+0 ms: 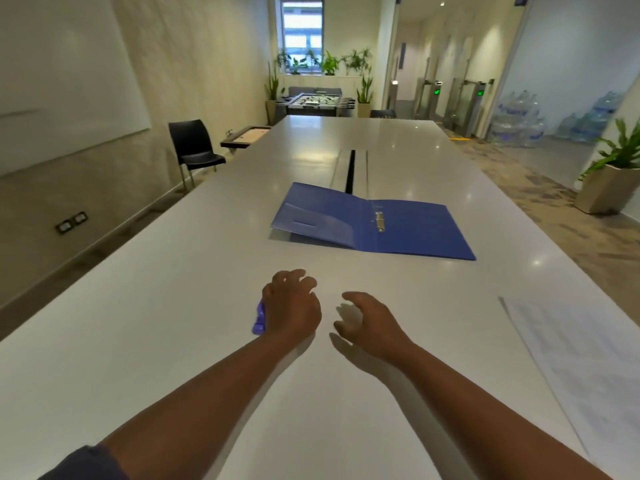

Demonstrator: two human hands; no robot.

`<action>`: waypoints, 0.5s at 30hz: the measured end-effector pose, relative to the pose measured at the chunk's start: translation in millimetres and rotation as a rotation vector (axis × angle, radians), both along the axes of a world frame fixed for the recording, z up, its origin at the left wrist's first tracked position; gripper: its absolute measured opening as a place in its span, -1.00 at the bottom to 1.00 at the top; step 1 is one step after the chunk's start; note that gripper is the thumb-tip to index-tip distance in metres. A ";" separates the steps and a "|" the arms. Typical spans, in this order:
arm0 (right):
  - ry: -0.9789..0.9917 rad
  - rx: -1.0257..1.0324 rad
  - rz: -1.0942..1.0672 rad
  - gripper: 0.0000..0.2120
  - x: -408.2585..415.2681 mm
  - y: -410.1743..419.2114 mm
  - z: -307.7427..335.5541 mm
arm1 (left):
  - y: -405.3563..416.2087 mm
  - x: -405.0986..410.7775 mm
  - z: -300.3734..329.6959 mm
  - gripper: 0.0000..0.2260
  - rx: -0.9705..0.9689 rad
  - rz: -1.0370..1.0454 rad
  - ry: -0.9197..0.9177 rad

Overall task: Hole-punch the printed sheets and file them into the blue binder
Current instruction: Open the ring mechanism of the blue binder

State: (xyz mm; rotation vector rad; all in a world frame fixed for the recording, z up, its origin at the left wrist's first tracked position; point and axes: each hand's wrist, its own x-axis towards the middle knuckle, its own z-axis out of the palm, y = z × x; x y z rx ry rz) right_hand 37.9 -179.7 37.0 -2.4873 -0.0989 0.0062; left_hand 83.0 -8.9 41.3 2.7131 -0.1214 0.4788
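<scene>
The blue binder lies open and flat on the long white table, its metal ring mechanism showing at the spine. A purple hole punch sits nearer to me, mostly hidden under my left hand, whose curled fingers lie over it. My right hand hovers just to the right of it with fingers spread and loosely bent, holding nothing. A stack of printed sheets lies at the table's right edge, well right of both hands.
A cable slot runs along the table's middle behind the binder. A black chair stands at the left side. A potted plant stands on the floor at the right, with water bottles beyond.
</scene>
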 end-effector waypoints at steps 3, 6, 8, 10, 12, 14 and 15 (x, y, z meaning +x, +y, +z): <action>0.047 0.032 0.049 -0.23 17.6 44.8 -7.7 | 43.7 8.6 -5.5 -0.75 -0.085 0.027 0.030; 0.086 -0.010 0.103 -0.09 32.7 77.8 -18.3 | 70.7 19.5 -13.4 -0.73 -0.283 0.079 0.167; 0.056 -0.072 0.128 -0.11 42.3 92.2 -26.3 | 80.8 24.0 -13.1 -0.76 -0.458 0.120 0.309; 0.011 -0.110 0.143 -0.22 52.4 100.0 -35.5 | 87.1 26.2 -12.1 -0.74 -0.544 0.100 0.398; -0.033 -0.108 0.156 -0.44 60.0 106.1 -41.1 | 92.0 27.0 -9.7 -0.68 -0.593 0.078 0.424; -0.077 -0.074 0.166 -0.53 65.1 115.1 -40.3 | 98.4 32.0 -11.6 -0.67 -0.699 0.065 0.439; -0.087 -0.059 0.167 -0.54 67.6 120.7 -40.2 | 103.0 34.3 -12.2 -0.67 -0.749 0.066 0.445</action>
